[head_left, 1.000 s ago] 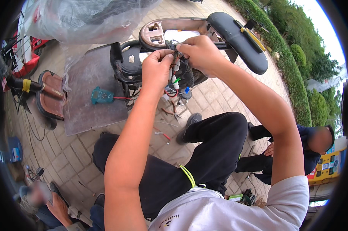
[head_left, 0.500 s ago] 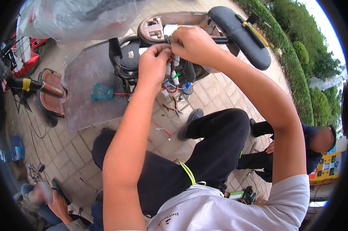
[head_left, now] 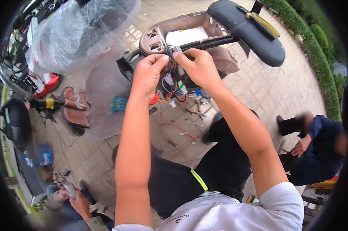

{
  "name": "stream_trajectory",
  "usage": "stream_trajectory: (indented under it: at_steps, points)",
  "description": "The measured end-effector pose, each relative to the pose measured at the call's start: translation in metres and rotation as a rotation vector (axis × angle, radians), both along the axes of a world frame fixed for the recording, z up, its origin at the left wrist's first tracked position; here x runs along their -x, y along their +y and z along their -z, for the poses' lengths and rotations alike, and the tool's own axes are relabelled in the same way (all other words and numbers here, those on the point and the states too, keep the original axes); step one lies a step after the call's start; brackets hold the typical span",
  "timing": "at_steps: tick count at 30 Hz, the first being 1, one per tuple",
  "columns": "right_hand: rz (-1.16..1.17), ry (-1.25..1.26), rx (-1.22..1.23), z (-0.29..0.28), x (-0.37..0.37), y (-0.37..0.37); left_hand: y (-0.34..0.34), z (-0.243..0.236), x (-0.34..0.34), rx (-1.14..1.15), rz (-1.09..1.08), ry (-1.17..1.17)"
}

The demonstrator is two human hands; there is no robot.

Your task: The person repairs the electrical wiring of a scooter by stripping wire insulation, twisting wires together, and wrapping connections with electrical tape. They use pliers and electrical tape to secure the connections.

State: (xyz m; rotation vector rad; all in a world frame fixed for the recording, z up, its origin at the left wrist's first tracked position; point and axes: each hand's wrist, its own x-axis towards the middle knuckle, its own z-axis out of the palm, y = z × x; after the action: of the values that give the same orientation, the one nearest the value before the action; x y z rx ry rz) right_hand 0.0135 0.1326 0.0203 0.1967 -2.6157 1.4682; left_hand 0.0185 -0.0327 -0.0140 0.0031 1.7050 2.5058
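Note:
Close together over the opened body of an electric scooter, my left hand (head_left: 147, 73) and my right hand (head_left: 200, 68) pinch with thumbs and fingertips. Between them is a bundle of thin dark wires (head_left: 171, 51); the exact strands are hard to make out. Below the fingers hang more wires, with a white connector (head_left: 169, 79), another with a green part (head_left: 182, 87) and a blue one (head_left: 198, 92). Behind lies the scooter's brown storage compartment (head_left: 158, 27), holding something white. Its black seat (head_left: 254, 32) is tipped to the right with a yellow-edged piece on it.
Pliers (head_left: 197, 110) and a red-tipped lead (head_left: 189, 135) lie on the paving below. Left of my arm sits a teal device (head_left: 119, 104) on a clear sheet (head_left: 104, 86). Plastic wrap (head_left: 81, 34) covers something upper left. People sit at lower left and right.
My view has shifted, so the scene sits farther right. My right hand has come down and away from above the wires, level with my left; both still pinch the wires.

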Motion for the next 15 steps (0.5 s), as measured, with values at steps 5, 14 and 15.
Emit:
stream_trajectory:
  at_steps: [5, 14, 15]
  points:
    - [0.005, -0.052, 0.076, 0.013, 0.009, -0.006, 0.015, 0.015, 0.007, -0.183, -0.100, 0.013]
    - [-0.073, -0.024, 0.071, 0.013, 0.012, -0.007, 0.024, 0.011, -0.002, -0.054, -0.321, 0.019]
    - [-0.084, -0.004, 0.034, 0.013, 0.012, -0.004, 0.025, 0.006, -0.002, -0.015, -0.352, -0.023]
